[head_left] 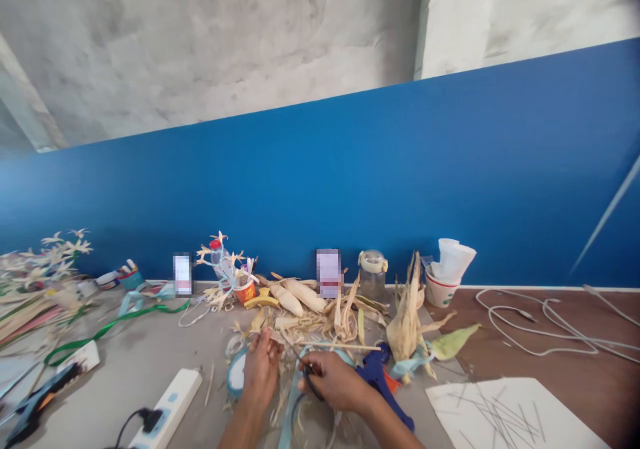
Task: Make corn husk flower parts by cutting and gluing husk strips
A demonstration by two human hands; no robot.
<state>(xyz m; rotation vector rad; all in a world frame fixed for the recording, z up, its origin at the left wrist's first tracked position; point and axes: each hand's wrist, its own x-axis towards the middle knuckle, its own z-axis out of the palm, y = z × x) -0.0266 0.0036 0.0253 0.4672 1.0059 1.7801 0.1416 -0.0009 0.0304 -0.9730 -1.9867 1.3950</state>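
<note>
Black scissors (306,369), right hand (330,377), illegible cup print (445,295)

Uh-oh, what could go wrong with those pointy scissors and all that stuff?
The right hand holds the scissors with the blades pointing toward the left hand, so a slip might nick a finger. The right forearm is close beside the blue tool, so a quick swing could perhaps bump it.
</note>
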